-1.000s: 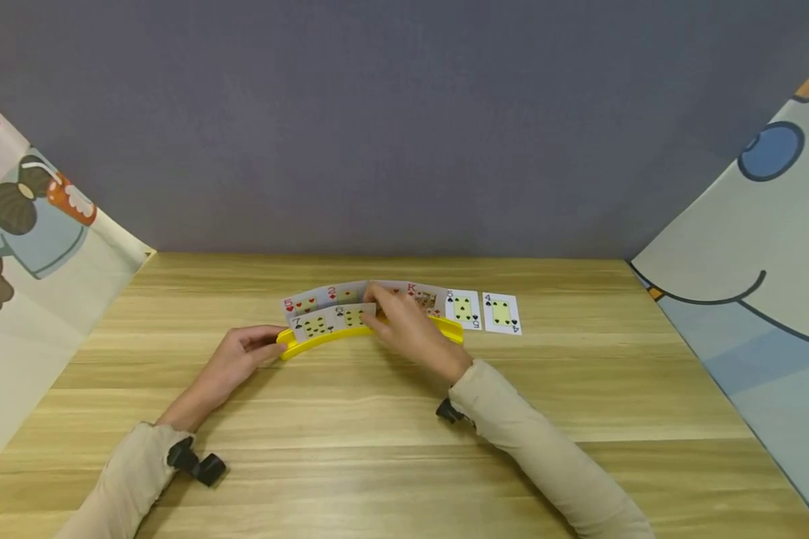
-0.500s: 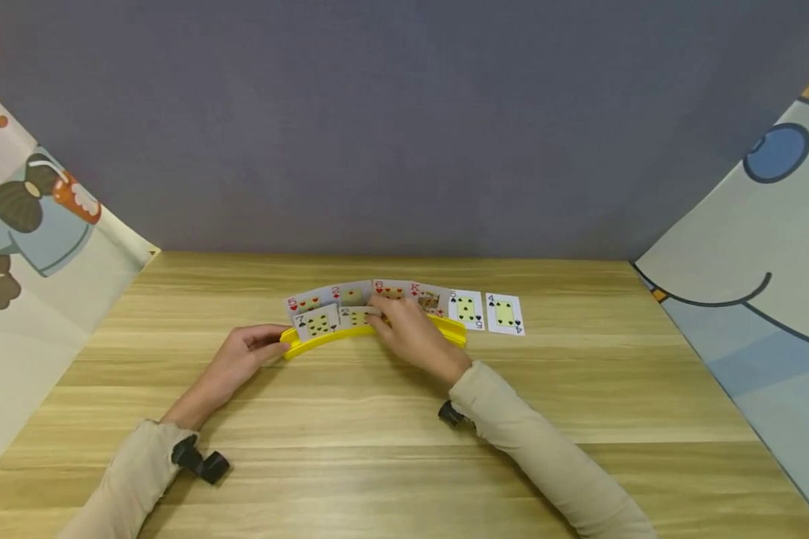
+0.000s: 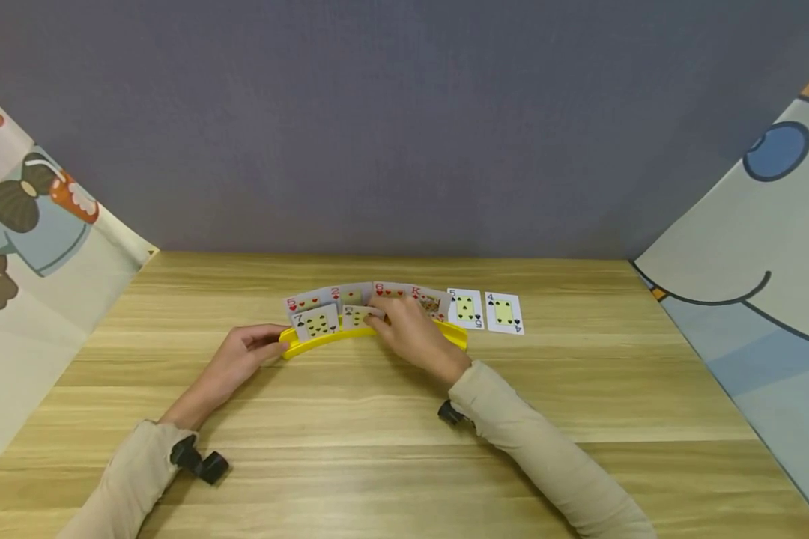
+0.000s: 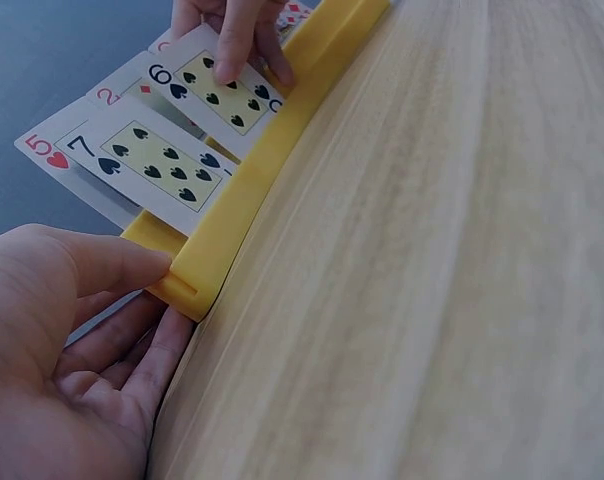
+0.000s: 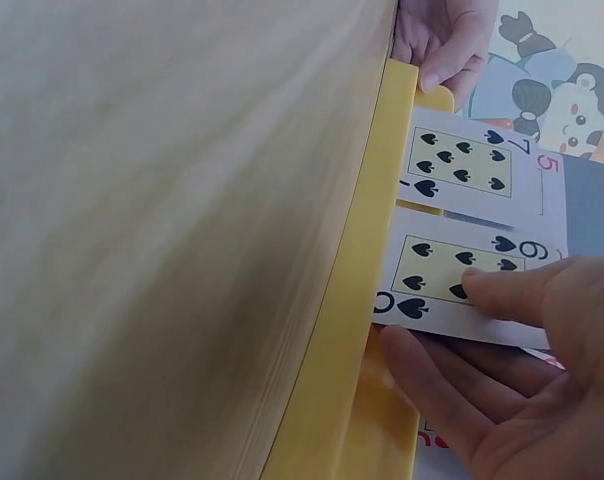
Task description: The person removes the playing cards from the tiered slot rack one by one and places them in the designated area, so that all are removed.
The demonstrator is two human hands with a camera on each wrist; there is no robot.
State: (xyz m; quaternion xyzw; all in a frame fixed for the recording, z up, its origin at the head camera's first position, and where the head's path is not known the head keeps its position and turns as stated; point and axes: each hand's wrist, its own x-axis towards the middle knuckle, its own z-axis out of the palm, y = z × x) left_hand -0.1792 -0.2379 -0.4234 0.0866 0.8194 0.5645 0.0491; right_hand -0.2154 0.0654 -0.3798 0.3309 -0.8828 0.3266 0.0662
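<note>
A curved yellow card holder (image 3: 323, 343) lies on the table. My left hand (image 3: 239, 359) grips its left end, thumb on top and fingers below in the left wrist view. In the front slot the seven of spades (image 4: 157, 160) leans back. To its right, my right hand (image 3: 411, 329) pinches the six of spades (image 5: 452, 270), thumb on its face and fingers behind, its lower edge at the holder. Behind them stand the five of hearts (image 3: 303, 304), two of diamonds (image 3: 350, 295), six of hearts (image 3: 391, 290) and a red king (image 3: 430, 301), partly hidden.
Right of the holder, the five of spades (image 3: 465, 308) and four of spades (image 3: 504, 312) lie face up on the wooden table (image 3: 350, 449). A grey partition (image 3: 404, 135) rises behind, with printed panels on both sides.
The six of spades has shifted slightly right, away from the seven, leaving a narrow gap. My right hand has moved a little with it, and the back six of hearts shows more. My left hand stays put.
</note>
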